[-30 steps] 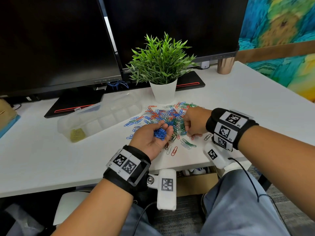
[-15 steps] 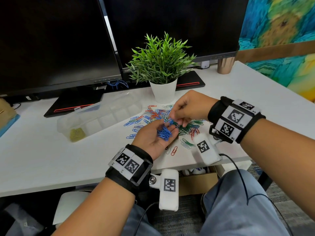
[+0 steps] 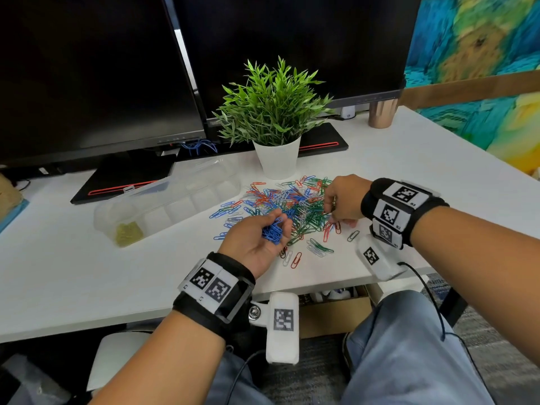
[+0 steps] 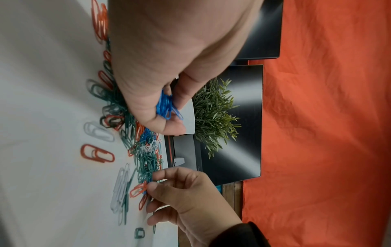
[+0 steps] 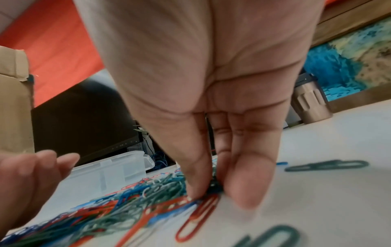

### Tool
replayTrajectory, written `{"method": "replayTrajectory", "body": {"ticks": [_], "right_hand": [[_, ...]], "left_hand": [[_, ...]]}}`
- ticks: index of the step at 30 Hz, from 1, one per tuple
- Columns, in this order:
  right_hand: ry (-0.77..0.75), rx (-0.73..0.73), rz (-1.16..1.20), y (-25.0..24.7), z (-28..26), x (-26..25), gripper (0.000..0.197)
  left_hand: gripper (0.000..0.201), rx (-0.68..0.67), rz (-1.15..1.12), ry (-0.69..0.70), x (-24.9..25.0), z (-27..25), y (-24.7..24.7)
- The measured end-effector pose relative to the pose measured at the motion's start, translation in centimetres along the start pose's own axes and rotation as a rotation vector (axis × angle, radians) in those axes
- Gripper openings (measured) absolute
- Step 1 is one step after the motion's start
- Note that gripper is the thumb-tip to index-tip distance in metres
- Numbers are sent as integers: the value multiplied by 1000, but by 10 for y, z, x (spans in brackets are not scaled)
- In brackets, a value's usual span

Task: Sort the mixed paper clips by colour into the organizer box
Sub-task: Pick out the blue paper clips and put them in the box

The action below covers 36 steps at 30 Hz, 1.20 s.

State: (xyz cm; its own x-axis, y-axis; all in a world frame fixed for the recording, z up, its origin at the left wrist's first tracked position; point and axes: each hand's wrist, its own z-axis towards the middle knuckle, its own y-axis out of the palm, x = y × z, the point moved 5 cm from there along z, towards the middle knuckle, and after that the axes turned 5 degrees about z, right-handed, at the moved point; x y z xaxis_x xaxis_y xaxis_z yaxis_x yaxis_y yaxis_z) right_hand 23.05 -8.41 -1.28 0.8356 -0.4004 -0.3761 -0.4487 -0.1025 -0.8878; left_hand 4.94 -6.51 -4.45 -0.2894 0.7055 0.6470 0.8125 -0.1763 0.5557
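The left hand (image 3: 257, 238) was held palm up, its fingers (image 4: 160, 120) curled around a bunch of blue clips (image 3: 273, 230). The right hand (image 3: 344, 200) reached down into the mixed clip pile (image 3: 292, 206) on the tabletop (image 3: 87, 273), its fingers (image 5: 196, 180) pinching at clips in the pile; which clip they grasped could not be told. The organizer box (image 3: 175, 203) lay well beyond the left fingers, with yellow clips (image 3: 128, 232) in its end compartment.

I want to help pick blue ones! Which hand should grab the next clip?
The right hand. Its fingertips are down in the mixed pile, while the left hand is cupped, holding blue clips.
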Motion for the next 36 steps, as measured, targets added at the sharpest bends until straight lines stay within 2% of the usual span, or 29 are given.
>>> {"method": "replayTrajectory", "body": {"ticks": [2, 5, 11, 19, 22, 24, 26, 29, 32, 36], "right_hand": [[0, -2, -4, 1, 2, 0, 5], [10, -27, 19, 3, 5, 5, 13], [18, -6, 295, -8, 7, 12, 9], [-115, -72, 575, -14, 0, -14, 9], [-203, -148, 640, -11, -5, -34, 9], [-213, -156, 618, -11, -6, -39, 12], [-167, -87, 552, -16, -3, -32, 12], [-77, 0, 221, -19, -2, -15, 15], [1, -41, -26, -9, -6, -5, 22], [22, -5, -85, -4, 0, -2, 27]], "left_hand": [[17, 5, -2, -2, 0, 0, 0], [17, -6, -6, -2, 1, 0, 1], [22, -23, 3, 16, 4, 2, 2], [16, -11, -18, 18, -1, 5, 9], [12, -65, -88, -5, -4, 5, 17], [9, -94, -135, -4, -4, 5, 21], [10, -72, -116, 8, -4, 7, 19], [14, -43, -83, 2, -5, 8, 14], [15, -26, -96, -10, -5, 9, 10], [16, -18, -100, -12, -6, 9, 9]]}}
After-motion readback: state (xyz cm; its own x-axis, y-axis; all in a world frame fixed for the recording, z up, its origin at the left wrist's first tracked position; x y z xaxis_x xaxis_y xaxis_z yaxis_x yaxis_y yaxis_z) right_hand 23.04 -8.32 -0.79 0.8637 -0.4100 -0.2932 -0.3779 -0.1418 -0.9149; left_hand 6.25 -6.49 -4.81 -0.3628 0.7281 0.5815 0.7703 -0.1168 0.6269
